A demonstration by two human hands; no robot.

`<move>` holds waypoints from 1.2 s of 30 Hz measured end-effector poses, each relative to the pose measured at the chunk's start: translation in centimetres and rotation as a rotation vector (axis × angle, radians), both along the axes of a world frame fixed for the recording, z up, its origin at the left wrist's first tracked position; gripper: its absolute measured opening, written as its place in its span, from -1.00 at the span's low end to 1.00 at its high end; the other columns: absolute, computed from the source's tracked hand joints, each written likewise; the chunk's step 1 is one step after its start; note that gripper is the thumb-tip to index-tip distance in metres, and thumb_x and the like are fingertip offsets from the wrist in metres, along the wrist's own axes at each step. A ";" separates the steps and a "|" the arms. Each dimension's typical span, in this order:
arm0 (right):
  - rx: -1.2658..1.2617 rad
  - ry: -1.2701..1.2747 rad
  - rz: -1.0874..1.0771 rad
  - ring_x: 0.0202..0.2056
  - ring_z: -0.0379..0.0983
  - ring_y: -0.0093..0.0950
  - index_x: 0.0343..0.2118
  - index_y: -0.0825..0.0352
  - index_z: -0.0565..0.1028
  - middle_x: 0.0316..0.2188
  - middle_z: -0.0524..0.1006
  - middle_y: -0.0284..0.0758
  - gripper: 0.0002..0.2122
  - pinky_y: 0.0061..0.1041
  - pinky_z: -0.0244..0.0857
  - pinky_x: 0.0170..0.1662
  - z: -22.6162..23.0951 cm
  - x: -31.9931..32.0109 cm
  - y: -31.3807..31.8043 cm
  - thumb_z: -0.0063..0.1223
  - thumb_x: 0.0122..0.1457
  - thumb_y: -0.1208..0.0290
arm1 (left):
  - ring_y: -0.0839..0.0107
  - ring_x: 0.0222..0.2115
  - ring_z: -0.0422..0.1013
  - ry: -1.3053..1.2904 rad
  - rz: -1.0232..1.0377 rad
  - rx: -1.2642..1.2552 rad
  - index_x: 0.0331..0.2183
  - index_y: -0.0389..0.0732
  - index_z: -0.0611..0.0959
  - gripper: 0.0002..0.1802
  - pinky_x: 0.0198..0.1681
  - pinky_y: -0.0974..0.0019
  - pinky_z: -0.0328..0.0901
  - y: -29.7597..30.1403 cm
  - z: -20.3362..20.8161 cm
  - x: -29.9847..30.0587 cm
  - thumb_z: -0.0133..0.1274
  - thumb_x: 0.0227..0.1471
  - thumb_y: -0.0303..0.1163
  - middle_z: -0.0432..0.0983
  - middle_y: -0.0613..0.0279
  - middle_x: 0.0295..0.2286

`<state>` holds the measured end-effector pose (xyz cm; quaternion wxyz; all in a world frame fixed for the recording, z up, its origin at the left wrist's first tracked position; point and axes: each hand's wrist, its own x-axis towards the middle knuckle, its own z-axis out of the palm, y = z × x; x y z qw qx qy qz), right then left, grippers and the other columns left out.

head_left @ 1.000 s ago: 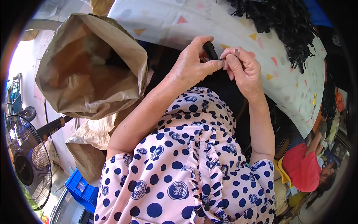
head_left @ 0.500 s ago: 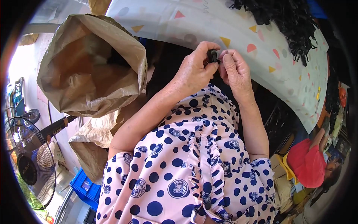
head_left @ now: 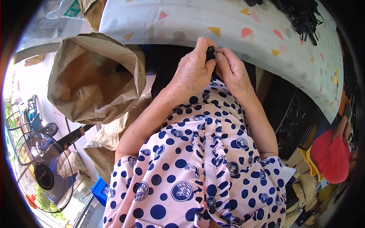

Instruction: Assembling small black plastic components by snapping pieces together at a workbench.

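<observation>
Both of my hands meet in front of my body, just short of the near edge of the patterned table cover (head_left: 152, 22). Between thumb and fingers, my left hand (head_left: 194, 66) pinches a small black piece (head_left: 210, 53), dark and rounded; its exact kind is too small to tell. My right hand (head_left: 232, 70) presses its thumb and fingertips together right beside that piece, at its right end. Whatever lies between those right fingertips is mostly hidden.
A large open brown woven sack (head_left: 95, 79) stands at my left. Beyond it are a black fan (head_left: 45, 176) and a blue crate (head_left: 100, 191). A pile of black pieces (head_left: 300, 17) lies on the far right of the table. A person in red (head_left: 330, 155) is at the right.
My hands have moved slightly left and closer together, still around the black piece. The view has shifted, so the sack, fan and table cover sit differently in the picture.
</observation>
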<state>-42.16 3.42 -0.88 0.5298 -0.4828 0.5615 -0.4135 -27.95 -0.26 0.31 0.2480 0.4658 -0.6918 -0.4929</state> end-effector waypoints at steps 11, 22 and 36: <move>-0.043 -0.027 -0.034 -0.61 0.22 -0.63 -0.29 0.44 0.39 -0.66 0.36 -0.35 -0.80 -0.60 0.19 -0.50 -1.3 0.5 0.5 -0.17 0.29 0.37 | -0.15 -0.36 0.42 -0.049 0.024 0.025 -0.19 -0.25 0.31 -0.72 -0.29 0.07 0.30 0.4 -0.6 -0.2 -0.10 -0.01 -0.56 0.47 -0.17 -0.45; 0.008 -0.027 0.001 -0.58 0.12 -0.73 -0.25 0.38 0.39 -0.62 0.26 -0.52 -0.81 -0.73 0.08 -0.51 -1.1 0.9 0.3 -0.18 0.31 0.35 | 0.25 -0.55 0.38 -0.087 0.040 -0.155 -0.20 -0.23 0.33 -0.71 -0.42 0.30 0.29 0.6 -0.9 0.1 -0.04 0.00 -0.62 0.42 0.06 -0.55; -0.063 -0.235 -0.055 -0.62 0.05 -0.80 -0.14 0.31 0.39 -0.56 0.31 -0.54 -0.80 -0.80 -0.11 -0.58 -0.8 0.6 0.0 -0.20 0.32 0.31 | 0.37 -0.56 0.38 0.475 0.120 0.141 -0.24 -0.24 0.37 -0.80 -0.49 0.38 0.27 -0.4 -0.3 0.9 -0.02 0.05 -0.53 0.44 0.16 -0.48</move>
